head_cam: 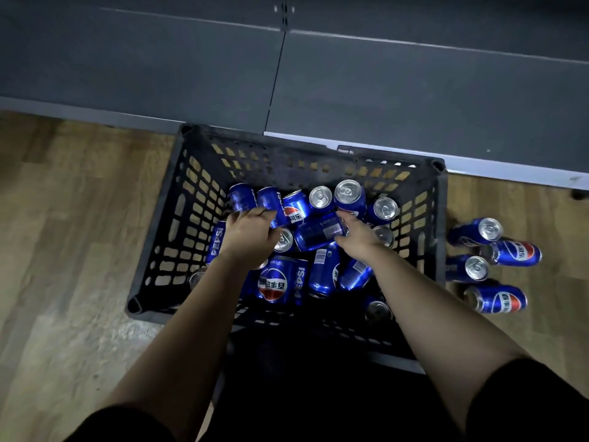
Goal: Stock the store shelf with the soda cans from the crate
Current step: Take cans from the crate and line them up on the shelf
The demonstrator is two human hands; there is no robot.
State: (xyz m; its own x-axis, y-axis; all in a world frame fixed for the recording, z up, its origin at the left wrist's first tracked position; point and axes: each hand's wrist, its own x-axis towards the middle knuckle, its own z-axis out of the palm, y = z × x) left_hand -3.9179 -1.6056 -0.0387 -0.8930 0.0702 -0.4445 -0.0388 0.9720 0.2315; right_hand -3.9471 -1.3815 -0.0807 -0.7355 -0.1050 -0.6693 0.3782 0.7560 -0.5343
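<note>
Both left hand (251, 232) and right hand (358, 236) grip cans (318, 232).

Black plastic crate (441, 224): one. Blue Pepsi cans in the crate (280, 280): fifteen counted, several partly covered by other cans or by the arms, so the figure is a minimum; blue Pepsi cans on the wooden floor (63, 250) beside the crate (495, 299): four. Hands: two, one left hand (251, 232) and one right hand (358, 236); grey shelf sections (127, 59): two in view.
</note>
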